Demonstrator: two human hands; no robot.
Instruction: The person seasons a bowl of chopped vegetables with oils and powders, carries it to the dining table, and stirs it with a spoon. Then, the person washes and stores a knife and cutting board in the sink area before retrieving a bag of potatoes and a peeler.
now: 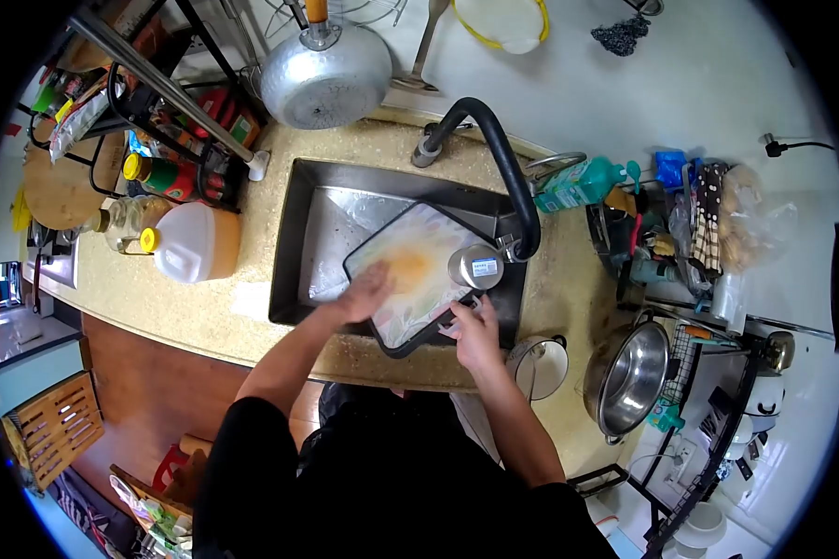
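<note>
A cutting board (418,321) with a dark rim and a pale, faintly patterned face lies tilted in the metal sink (322,210). An orange-yellow patch marks its middle. Over the board's left part is my left hand (366,291), smeared by motion, its fingers not clear. My right hand (474,328) grips the board's lower right edge. Above the board's right side sits a silver cylindrical tap head (477,267), joined to the black curved faucet (499,130). I cannot make out running water.
A large jug with a yellow cap (200,244) stands left of the sink. A pan (326,79) hangs behind it. To the right are a green bottle (578,184), a clear pitcher (539,366) and a steel pot (632,377). A black rack (694,475) stands at lower right.
</note>
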